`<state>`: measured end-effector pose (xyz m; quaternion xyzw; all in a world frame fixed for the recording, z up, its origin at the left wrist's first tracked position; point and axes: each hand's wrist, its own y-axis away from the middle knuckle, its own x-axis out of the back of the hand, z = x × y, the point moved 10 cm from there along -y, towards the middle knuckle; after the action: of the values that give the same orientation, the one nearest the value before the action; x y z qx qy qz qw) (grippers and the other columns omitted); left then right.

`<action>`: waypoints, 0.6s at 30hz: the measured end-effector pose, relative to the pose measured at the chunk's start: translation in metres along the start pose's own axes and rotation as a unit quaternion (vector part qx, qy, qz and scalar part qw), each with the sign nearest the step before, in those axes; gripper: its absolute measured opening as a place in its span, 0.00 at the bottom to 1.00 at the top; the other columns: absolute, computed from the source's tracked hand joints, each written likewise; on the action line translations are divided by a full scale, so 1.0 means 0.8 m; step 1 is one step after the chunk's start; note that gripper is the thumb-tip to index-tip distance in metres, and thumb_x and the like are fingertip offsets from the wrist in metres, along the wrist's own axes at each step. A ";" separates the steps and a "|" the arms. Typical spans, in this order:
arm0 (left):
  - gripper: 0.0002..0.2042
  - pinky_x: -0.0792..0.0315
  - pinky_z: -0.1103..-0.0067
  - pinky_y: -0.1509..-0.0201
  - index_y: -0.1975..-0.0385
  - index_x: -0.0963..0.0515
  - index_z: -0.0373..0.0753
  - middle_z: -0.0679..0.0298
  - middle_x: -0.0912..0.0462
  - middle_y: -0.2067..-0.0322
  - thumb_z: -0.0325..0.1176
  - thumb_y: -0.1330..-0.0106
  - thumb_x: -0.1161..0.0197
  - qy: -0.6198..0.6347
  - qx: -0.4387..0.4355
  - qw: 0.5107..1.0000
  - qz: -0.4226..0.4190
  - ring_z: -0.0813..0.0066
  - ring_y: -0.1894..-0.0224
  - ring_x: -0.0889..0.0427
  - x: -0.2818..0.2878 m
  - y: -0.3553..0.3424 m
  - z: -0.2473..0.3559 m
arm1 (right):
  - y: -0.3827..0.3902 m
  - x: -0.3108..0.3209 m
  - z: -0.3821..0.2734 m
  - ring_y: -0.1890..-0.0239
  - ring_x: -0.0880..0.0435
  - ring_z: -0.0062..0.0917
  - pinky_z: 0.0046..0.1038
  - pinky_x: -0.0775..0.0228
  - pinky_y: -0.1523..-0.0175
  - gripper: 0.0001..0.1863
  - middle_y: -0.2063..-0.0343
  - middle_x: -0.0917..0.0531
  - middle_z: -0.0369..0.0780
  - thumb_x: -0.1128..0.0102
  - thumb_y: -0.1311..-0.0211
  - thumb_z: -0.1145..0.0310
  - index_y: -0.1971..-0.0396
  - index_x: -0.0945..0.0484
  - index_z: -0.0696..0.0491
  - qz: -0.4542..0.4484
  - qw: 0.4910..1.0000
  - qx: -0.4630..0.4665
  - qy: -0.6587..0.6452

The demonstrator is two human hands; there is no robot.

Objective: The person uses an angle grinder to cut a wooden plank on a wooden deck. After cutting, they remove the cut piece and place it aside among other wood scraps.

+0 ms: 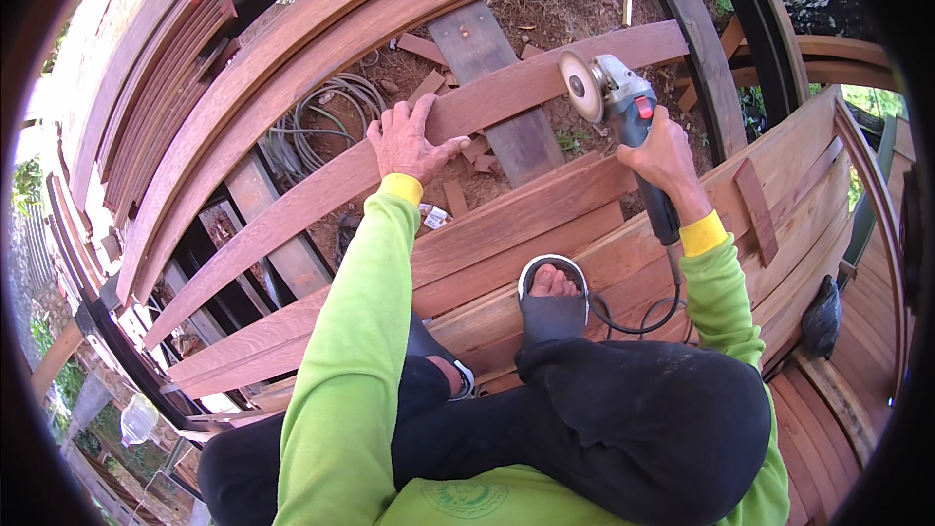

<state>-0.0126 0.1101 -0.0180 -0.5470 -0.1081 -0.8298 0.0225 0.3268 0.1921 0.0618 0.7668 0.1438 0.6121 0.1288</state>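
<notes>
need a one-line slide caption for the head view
Left grip rests on a curved wooden board; right grip holds a grinder, its disc near the board's edge.

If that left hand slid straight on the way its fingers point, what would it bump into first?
Probably the curved boards beyond the plank the left hand rests on; the ground between looks lower, though depth is hard to judge.

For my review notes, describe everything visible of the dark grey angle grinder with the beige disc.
The dark grey angle grinder has a silvery metal head, round beige disc, red switch and black cord. The right hand grips its plastic-looking body; its head points forward. The disc overlaps the reddish-brown wooden plank in view; contact is unclear.
</notes>
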 end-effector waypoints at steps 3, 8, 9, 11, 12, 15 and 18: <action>0.43 0.46 0.58 0.36 0.40 0.27 0.51 0.63 0.27 0.54 0.67 0.57 0.29 0.002 0.001 1.000 -0.001 0.60 0.45 0.30 0.001 0.000 0.000 | 0.000 0.001 -0.002 0.59 0.15 0.53 0.43 0.23 0.53 0.31 0.66 0.17 0.60 0.29 0.60 0.62 0.58 0.28 0.68 -0.003 1.000 -0.003 0.001; 0.42 0.46 0.59 0.35 0.40 0.27 0.50 0.63 0.27 0.54 0.66 0.57 0.29 0.003 0.007 1.000 -0.007 0.60 0.45 0.30 0.002 0.000 0.001 | -0.001 0.002 -0.002 0.60 0.15 0.53 0.43 0.23 0.53 0.30 0.67 0.17 0.60 0.30 0.60 0.62 0.60 0.28 0.67 0.001 1.000 0.000 -0.002; 0.42 0.46 0.59 0.35 0.40 0.27 0.51 0.63 0.27 0.54 0.66 0.57 0.29 0.004 0.008 1.000 -0.009 0.60 0.45 0.30 0.002 0.000 0.001 | -0.002 0.002 -0.002 0.60 0.15 0.53 0.43 0.23 0.53 0.30 0.67 0.17 0.60 0.30 0.60 0.62 0.60 0.28 0.67 0.002 1.000 0.000 -0.003; 0.42 0.46 0.59 0.35 0.40 0.27 0.51 0.63 0.27 0.54 0.66 0.56 0.28 0.003 0.009 1.000 -0.012 0.60 0.45 0.30 0.003 0.000 0.002 | -0.002 0.002 -0.003 0.61 0.15 0.53 0.43 0.23 0.54 0.30 0.67 0.17 0.60 0.30 0.60 0.62 0.60 0.28 0.67 0.002 1.000 -0.001 -0.004; 0.42 0.46 0.59 0.35 0.40 0.27 0.51 0.63 0.27 0.54 0.66 0.56 0.28 0.002 0.009 1.000 -0.012 0.60 0.45 0.30 0.003 0.000 0.002 | -0.002 0.003 -0.004 0.61 0.15 0.53 0.43 0.23 0.54 0.30 0.67 0.17 0.60 0.30 0.60 0.63 0.60 0.28 0.68 0.000 1.000 -0.002 -0.005; 0.42 0.46 0.59 0.35 0.41 0.27 0.51 0.63 0.27 0.54 0.65 0.56 0.28 0.004 0.006 1.000 -0.009 0.60 0.45 0.30 0.001 -0.001 0.003 | -0.002 0.004 -0.004 0.61 0.15 0.53 0.43 0.23 0.54 0.30 0.67 0.17 0.60 0.30 0.60 0.63 0.60 0.28 0.68 -0.002 1.000 -0.005 -0.005; 0.42 0.46 0.59 0.35 0.41 0.27 0.51 0.63 0.27 0.54 0.65 0.56 0.28 0.003 0.008 1.000 -0.006 0.60 0.45 0.30 0.003 0.001 0.001 | -0.005 0.001 -0.003 0.61 0.15 0.53 0.43 0.23 0.53 0.30 0.67 0.17 0.60 0.31 0.60 0.63 0.59 0.28 0.68 -0.002 1.000 -0.001 -0.006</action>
<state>-0.0127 0.1099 -0.0154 -0.5439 -0.1181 -0.8305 0.0220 0.3240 0.1963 0.0616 0.7704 0.1437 0.6071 0.1314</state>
